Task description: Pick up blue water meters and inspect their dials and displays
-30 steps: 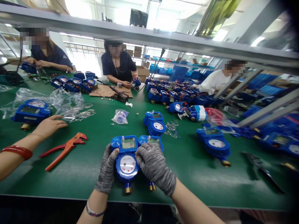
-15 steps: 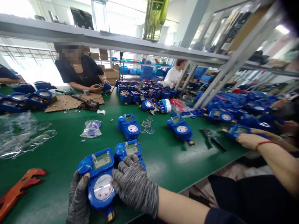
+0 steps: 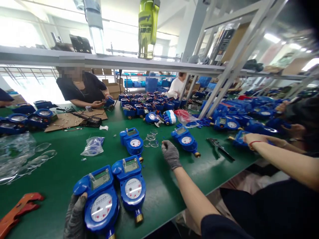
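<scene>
Near the front of the green table (image 3: pixel 159 189), the gloved left hand (image 3: pixel 74 215) grasps the side of a blue meter (image 3: pixel 101 207), thumb against its casing. A second meter (image 3: pixel 132 187) lies just to its right — both displays lit. The right hand (image 3: pixel 171 155) reaches over the table between clear discs (image 3: pixel 154 143) and a third meter (image 3: pixel 184 139) — whether its fingers are parted or closed, I cannot tell.

The left hand (image 3: pixel 74 217) and right hand (image 3: pixel 171 154) wear streaky grey gloves (image 3: pixel 174 161); the right sleeve (image 3: pixel 220 228) seems navy.
</scene>
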Demonstrator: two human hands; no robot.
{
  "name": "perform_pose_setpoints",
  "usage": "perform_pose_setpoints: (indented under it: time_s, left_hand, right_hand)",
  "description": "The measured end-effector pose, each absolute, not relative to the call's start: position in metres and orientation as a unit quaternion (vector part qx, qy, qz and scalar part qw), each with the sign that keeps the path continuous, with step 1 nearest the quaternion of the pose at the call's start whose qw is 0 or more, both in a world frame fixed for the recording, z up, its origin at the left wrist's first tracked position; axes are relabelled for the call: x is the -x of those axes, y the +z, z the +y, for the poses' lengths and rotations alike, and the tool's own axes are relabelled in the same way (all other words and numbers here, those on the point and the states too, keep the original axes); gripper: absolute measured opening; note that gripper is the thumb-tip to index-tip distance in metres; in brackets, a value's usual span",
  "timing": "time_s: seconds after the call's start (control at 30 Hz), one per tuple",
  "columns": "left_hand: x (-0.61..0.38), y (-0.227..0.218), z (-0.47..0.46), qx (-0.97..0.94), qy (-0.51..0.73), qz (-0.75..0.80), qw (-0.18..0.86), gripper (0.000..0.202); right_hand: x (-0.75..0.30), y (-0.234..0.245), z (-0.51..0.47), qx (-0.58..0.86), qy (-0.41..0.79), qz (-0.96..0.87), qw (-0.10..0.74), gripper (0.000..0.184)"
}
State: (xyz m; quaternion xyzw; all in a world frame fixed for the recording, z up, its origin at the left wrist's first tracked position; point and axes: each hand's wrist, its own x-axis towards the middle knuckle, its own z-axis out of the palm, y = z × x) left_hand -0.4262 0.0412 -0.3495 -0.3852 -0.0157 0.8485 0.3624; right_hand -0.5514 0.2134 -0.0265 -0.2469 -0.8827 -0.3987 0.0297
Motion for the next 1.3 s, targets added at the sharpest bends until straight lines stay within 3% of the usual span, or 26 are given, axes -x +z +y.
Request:
perform_pose_setpoints:
  time_s: [0.07, 0.2, 0.33, 0.43, 0.57, 0.7, 0.83, 1.0, 1.1, 1.2, 1.3]
  left_hand:
    - [0.426, -0.351, 0.044, 0.399, 0.839, -0.025, 0.37, 0.084]
    - [0.424, -0.362, 0.052, 0.394, 0.845, -0.005, 0.36, 0.076]
    - [0.425, -0.366, 0.052, 0.393, 0.827, -0.07, 0.396, 0.097]
    - [0.43, -0.35, 0.036, 0.388, 0.836, -0.055, 0.384, 0.077]
    - [0.443, -0.321, 0.012, 0.424, 0.817, -0.063, 0.385, 0.095]
    - [0.446, -0.318, 0.007, 0.413, 0.829, -0.084, 0.366, 0.08]
    - [0.427, -0.343, 0.025, 0.385, 0.832, -0.075, 0.391, 0.074]
    - [0.404, -0.362, 0.04, 0.341, 0.903, 0.052, 0.257, 0.059]
    - [0.416, -0.351, 0.029, 0.379, 0.864, -0.019, 0.33, 0.07]
    - [0.432, -0.343, 0.019, 0.396, 0.852, -0.048, 0.338, 0.096]
    - [0.434, -0.343, 0.02, 0.362, 0.875, -0.074, 0.314, 0.091]
  right_hand:
    - [0.553, -0.007, 0.255, 0.3, -0.424, -0.855, -0.001, 0.029]
    - [0.55, -0.001, 0.291, 0.297, -0.451, -0.841, -0.035, 0.028]
    - [0.555, -0.011, 0.293, 0.294, -0.476, -0.828, -0.042, 0.027]
    - [0.56, -0.015, 0.29, 0.289, -0.483, -0.825, -0.052, 0.025]
    - [0.56, -0.015, 0.282, 0.289, -0.473, -0.83, -0.067, 0.024]
    - [0.554, -0.016, 0.272, 0.285, -0.451, -0.841, -0.091, 0.022]
    - [0.548, -0.017, 0.269, 0.264, -0.441, -0.851, -0.107, 0.023]
    - [0.55, -0.02, 0.262, 0.294, -0.451, -0.834, -0.123, 0.028]
    - [0.555, -0.022, 0.255, 0.318, -0.465, -0.813, -0.149, 0.031]
    - [0.558, -0.021, 0.255, 0.332, -0.466, -0.802, -0.172, 0.035]
    - [0.557, -0.015, 0.265, 0.341, -0.461, -0.797, -0.191, 0.037]
